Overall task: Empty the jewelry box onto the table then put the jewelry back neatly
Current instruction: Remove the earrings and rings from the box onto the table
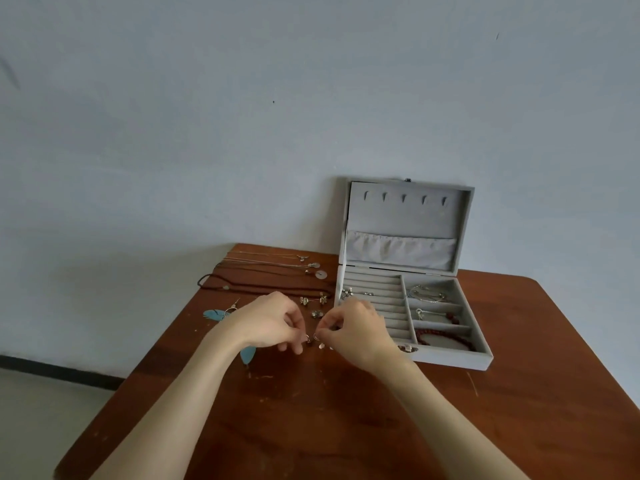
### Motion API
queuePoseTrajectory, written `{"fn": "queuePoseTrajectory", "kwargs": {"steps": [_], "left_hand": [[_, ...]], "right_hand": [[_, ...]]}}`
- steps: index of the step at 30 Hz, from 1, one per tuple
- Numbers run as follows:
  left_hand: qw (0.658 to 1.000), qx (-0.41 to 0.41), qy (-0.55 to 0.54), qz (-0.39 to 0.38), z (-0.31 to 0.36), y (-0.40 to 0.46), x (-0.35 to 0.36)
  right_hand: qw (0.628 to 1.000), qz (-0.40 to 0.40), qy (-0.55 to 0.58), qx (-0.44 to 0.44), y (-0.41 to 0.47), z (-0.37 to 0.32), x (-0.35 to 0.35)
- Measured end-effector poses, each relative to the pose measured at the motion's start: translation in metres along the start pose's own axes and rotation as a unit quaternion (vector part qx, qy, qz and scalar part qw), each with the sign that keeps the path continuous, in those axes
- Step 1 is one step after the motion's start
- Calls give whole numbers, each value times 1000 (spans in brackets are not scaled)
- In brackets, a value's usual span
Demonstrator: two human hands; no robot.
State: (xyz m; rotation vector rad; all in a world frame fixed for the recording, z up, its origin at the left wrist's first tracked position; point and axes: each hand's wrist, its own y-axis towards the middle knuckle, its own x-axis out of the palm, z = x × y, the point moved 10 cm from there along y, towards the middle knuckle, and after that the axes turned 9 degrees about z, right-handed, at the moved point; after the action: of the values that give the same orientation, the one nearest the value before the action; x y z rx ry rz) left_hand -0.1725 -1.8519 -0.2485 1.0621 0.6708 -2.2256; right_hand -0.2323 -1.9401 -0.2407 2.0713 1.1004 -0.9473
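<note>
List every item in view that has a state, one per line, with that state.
jewelry box: lid open, upright against the wall
red bead bracelet: lying in the box's front right compartment
silver bangle: lying in the box's back right compartment
necklaces: laid out on the table
table: bearing box and loose jewelry
left hand: pinching a small earring
right hand: pinching a small earring

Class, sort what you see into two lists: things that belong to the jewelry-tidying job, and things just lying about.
Belongs to the job:
jewelry box
necklaces
blue earrings
small earring, pinched by left hand and right hand
silver bangle
red bead bracelet

Just lying about:
nothing loose; only the table and wall
</note>
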Motion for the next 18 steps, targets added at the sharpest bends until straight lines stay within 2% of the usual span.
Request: {"fn": "queuePoseTrajectory", "kwargs": {"steps": [4,12,15,18], "left_hand": [[999,2,48,-23,2,18,3],[997,18,68,-9,2,36,7],[996,38,74,-20,8,33,7],[995,60,56,-53,18,22,3]], "right_hand": [[999,-2,-45,8,10,4,3],[998,18,-66,-2,21,6,4],[999,29,-29,1,20,8,0],[997,73,12,9,20,16,-17]]}}
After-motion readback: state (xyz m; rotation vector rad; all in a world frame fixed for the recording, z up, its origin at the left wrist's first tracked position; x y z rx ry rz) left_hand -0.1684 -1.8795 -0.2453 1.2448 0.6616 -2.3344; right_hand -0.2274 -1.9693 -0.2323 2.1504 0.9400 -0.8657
